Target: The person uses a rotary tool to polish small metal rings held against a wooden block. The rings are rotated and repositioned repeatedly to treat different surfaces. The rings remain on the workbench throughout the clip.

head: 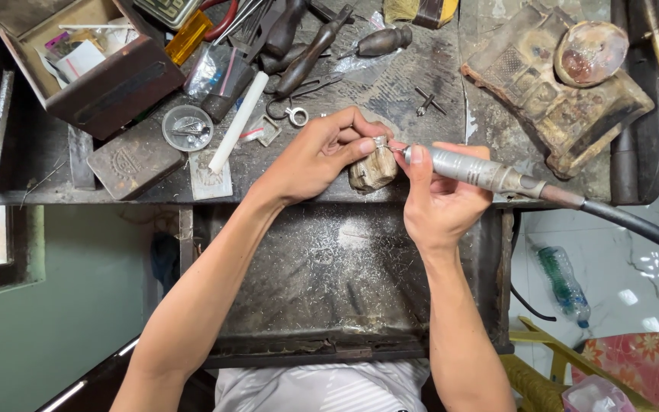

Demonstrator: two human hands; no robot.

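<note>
Head view: the left hand [320, 156] is curled, its fingertips pinching a small ring [380, 142] against a worn wooden peg [373, 169] at the counter [390, 84] edge; the right hand [436, 202] grasps a grey rotary handpiece [470, 169], tip at the ring

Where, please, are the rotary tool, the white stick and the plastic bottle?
rotary tool [467, 168]: head view, on its grey metal barrel, in the right hand.
white stick [238, 122]: head view, mid-length, on the bench.
plastic bottle [562, 282]: head view, on its green body, on the floor.
</note>
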